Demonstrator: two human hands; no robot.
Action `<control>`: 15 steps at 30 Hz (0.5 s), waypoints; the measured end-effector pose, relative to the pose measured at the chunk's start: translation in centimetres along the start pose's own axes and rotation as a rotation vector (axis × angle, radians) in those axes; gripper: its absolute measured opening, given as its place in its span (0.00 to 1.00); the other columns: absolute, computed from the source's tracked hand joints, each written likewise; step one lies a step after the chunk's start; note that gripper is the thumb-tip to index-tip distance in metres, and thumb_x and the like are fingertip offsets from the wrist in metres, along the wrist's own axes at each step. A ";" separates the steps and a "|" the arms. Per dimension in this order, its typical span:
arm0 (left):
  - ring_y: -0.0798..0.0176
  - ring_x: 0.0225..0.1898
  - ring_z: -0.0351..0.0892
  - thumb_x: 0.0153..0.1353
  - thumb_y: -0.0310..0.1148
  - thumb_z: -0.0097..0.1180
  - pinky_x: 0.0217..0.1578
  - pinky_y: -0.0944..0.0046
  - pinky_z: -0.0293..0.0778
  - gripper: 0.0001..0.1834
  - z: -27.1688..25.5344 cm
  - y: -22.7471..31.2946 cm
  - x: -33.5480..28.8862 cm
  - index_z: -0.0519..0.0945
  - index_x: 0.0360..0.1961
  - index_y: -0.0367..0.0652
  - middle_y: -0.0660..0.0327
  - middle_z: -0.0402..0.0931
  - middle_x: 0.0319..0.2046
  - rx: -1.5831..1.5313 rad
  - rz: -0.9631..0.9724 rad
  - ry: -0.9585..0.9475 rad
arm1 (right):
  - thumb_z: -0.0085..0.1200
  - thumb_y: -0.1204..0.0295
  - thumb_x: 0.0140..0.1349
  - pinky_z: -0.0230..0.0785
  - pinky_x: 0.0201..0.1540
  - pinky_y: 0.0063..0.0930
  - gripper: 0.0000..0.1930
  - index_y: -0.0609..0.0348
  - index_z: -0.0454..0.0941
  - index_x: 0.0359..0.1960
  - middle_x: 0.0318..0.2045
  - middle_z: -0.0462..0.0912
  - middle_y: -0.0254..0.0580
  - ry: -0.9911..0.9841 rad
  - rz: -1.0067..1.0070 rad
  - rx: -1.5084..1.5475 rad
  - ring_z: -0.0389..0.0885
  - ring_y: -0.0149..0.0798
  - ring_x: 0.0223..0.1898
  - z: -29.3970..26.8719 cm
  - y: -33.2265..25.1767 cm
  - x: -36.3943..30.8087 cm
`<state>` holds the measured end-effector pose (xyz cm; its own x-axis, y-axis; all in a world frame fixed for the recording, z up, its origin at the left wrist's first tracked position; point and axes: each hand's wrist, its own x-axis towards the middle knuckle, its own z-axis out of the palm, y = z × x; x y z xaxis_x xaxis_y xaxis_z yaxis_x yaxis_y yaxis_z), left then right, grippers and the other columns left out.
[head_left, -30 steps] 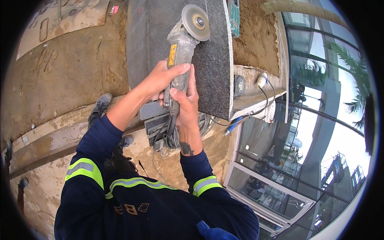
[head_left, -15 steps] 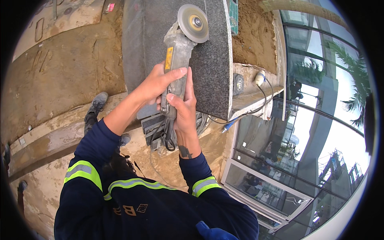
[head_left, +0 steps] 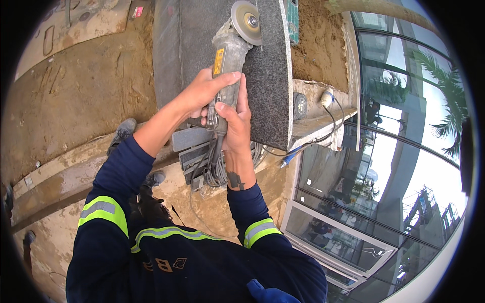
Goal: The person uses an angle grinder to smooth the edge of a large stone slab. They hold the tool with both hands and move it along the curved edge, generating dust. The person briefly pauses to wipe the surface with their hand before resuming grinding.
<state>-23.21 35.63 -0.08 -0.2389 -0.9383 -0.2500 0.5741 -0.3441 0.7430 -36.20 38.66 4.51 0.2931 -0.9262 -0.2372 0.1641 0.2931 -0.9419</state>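
Observation:
Both my hands are wrapped round the body of a dusty grey angle grinder (head_left: 231,65). My left hand (head_left: 207,93) grips it from the left, its thumb lying across the body. Lower down, my right hand (head_left: 236,121) holds the rear end, thumb on top and fingers along the right side. At the far end sits a round cutting disc (head_left: 247,22), its edge at the seam beside a dark speckled granite slab (head_left: 273,86); whether it touches the stone I cannot tell. The grinder's cord hangs from its rear end.
Coiled cable (head_left: 216,169) lies by stacked grey stone strips (head_left: 191,137). On the ledge right of the slab are a white plug connector (head_left: 327,98) and a dark round-faced object (head_left: 299,106). A blue connector (head_left: 289,158) hangs below. Glass panels (head_left: 353,192) stand right; bare soil (head_left: 101,96) spreads left.
The grinder, with both hands on it, has moved slightly away from me and to the right. Its disc has come closer to the slab's seam and looks more tilted.

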 end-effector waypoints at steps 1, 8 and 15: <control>0.66 0.12 0.75 0.63 0.58 0.63 0.03 0.66 0.67 0.39 0.1 -0.3 -0.1 0.70 0.58 0.32 0.54 0.78 0.28 -0.016 0.008 -0.003 | 0.57 0.77 0.59 0.82 0.30 0.33 0.52 0.56 0.36 0.81 0.44 0.81 0.53 0.007 0.000 -0.026 0.84 0.40 0.32 0.0 0.1 -0.2; 0.67 0.12 0.76 0.63 0.57 0.62 0.04 0.68 0.68 0.39 0.5 -2.1 -2.7 0.69 0.60 0.32 0.54 0.79 0.29 -0.026 0.034 0.014 | 0.59 0.75 0.57 0.83 0.31 0.33 0.55 0.55 0.35 0.82 0.45 0.80 0.54 0.015 0.047 -0.082 0.85 0.41 0.33 -0.4 0.8 -3.1; 0.66 0.13 0.77 0.65 0.54 0.61 0.05 0.68 0.70 0.37 1.3 -3.1 -4.8 0.69 0.60 0.33 0.54 0.79 0.30 -0.028 0.044 0.003 | 0.61 0.73 0.55 0.82 0.31 0.31 0.56 0.56 0.36 0.82 0.48 0.80 0.53 0.021 0.050 -0.075 0.84 0.40 0.33 -0.8 1.5 -5.5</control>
<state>-24.84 41.20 -0.41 -0.2105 -0.9527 -0.2194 0.6060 -0.3033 0.7354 -38.33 44.01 4.21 0.2793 -0.9158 -0.2887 0.0786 0.3215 -0.9437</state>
